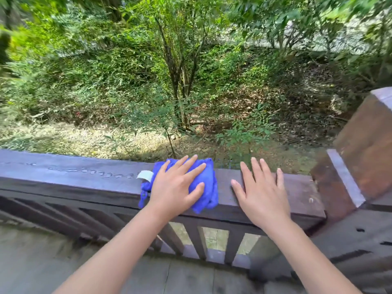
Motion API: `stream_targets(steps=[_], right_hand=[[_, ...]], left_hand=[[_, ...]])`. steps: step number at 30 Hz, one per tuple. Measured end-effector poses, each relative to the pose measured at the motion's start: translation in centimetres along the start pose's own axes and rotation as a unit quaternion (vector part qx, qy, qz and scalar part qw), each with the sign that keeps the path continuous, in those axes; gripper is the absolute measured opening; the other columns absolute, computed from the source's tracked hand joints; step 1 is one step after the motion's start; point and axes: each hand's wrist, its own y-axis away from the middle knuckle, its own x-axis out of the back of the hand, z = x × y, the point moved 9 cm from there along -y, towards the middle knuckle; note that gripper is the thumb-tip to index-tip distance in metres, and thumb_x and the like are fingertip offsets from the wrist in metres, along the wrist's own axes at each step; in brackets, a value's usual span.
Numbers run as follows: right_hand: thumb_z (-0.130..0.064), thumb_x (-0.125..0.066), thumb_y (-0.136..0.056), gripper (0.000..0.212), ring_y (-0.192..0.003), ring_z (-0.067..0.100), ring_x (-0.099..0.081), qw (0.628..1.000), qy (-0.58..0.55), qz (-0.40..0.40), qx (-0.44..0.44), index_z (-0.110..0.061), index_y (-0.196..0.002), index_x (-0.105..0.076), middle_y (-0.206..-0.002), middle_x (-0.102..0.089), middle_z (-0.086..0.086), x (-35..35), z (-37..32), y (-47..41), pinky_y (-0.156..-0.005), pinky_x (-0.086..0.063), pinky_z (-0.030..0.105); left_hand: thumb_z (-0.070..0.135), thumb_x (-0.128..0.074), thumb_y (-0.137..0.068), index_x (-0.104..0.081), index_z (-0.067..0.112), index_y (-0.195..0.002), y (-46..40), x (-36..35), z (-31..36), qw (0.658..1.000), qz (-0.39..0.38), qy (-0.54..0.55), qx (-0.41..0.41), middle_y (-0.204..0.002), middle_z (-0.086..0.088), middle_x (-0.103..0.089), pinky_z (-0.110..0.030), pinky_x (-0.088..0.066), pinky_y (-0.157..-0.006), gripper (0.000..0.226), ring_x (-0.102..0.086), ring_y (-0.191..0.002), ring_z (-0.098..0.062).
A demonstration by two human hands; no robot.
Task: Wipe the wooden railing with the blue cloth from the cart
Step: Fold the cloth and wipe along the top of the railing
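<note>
1. Currently mid-wipe: the blue cloth (206, 183) lay bunched on the top of the wooden railing (70, 177), draped slightly over the near edge, with a white tag (145, 175) sticking out on its left side.
2. Left hand (177, 188) was pressed flat on the cloth, fingers spread, palm down. Not pinching it, just holding it against the wood.
3. Right hand (262, 192) was flat on bare railing just beside the cloth, fingers apart, holding nothing. Looked like a brace. The two hands were near each other but not touching.
4. Done, as far as visible: cloth was off the cart and on the rail. The cart itself was not in view.
5. Rail to the left of the cloth showed pale streaks and a dotted line of marks (108, 172). Could not tell if that was damp from wiping or dirt.
6. Rail to the right, toward the corner post (364, 149), showed small pale specks near the end. Judged that stretch not yet wiped.
7. Left, by my read: most of the visible length. The slats (233, 245) below and the side face looked untouched, if they count.
8. Estimate: early to middle of the job, no clean/dirty boundary sharp enough to say more.
</note>
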Motion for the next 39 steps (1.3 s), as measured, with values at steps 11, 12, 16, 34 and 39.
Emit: stream_targets(steps=[11, 12, 16, 34, 39], right_hand=[[-0.059, -0.018, -0.088, 0.070, -0.143, 0.029, -0.013, 0.997, -0.010, -0.027, 0.077, -0.017, -0.144, -0.016, -0.154, -0.020, 0.014, -3.1, -14.5, -1.5, -0.115, -0.005, 0.055], [-0.060, -0.017, -0.088, 0.070, -0.143, 0.029, -0.013, 0.997, -0.005, -0.025, 0.072, -0.018, -0.144, -0.016, -0.154, -0.020, 0.013, -3.2, -15.0, -1.6, -0.115, -0.005, 0.054], [-0.057, -0.018, -0.088, 0.068, -0.143, 0.027, -0.013, 0.998, -0.008, -0.029, 0.061, -0.018, -0.145, -0.015, -0.155, -0.020, 0.011, -3.8, -18.5, -1.9, -0.115, -0.005, 0.053], [-0.058, -0.015, -0.087, 0.069, -0.144, 0.024, -0.010, 0.998, 0.026, -0.026, 0.048, -0.020, -0.145, -0.013, -0.156, -0.016, 0.007, -5.7, -29.5, -3.4, -0.117, -0.007, 0.046], [-0.058, -0.015, -0.088, 0.070, -0.144, 0.025, -0.007, 0.996, 0.000, -0.034, 0.084, -0.018, -0.145, -0.011, -0.157, -0.012, 0.009, -6.7, -35.0, -5.0, -0.117, -0.004, 0.046]], left_hand=[[0.043, -0.028, -0.082, -0.054, 0.021, -0.127, 5.8, 4.7, -21.0, 0.997, 0.032, 0.001, 0.068, -0.139, -0.006, -0.049, -0.048, -0.037, -0.104, 0.057, -0.047, -0.128, -0.027], [0.046, -0.026, -0.081, -0.054, 0.023, -0.127, 5.9, 4.9, -22.2, 0.994, 0.042, 0.003, 0.101, -0.140, -0.005, -0.049, -0.047, -0.034, -0.106, 0.059, -0.045, -0.130, -0.024], [0.045, -0.038, -0.085, -0.050, 0.029, -0.128, 5.3, 3.6, -21.2, 0.962, 0.073, -0.031, 0.262, -0.144, -0.001, -0.045, -0.052, -0.023, -0.109, 0.047, -0.036, -0.135, -0.018], [0.033, -0.032, -0.083, -0.057, 0.016, -0.124, 10.8, 8.2, -41.0, 0.998, 0.043, -0.036, 0.019, -0.135, -0.007, -0.054, -0.040, -0.040, -0.098, 0.050, -0.051, -0.124, -0.028], [0.043, -0.025, -0.082, -0.056, 0.021, -0.126, 10.8, 9.1, -45.3, 0.982, 0.095, -0.034, 0.161, -0.137, -0.004, -0.053, -0.046, -0.034, -0.104, 0.057, -0.047, -0.128, -0.023]])
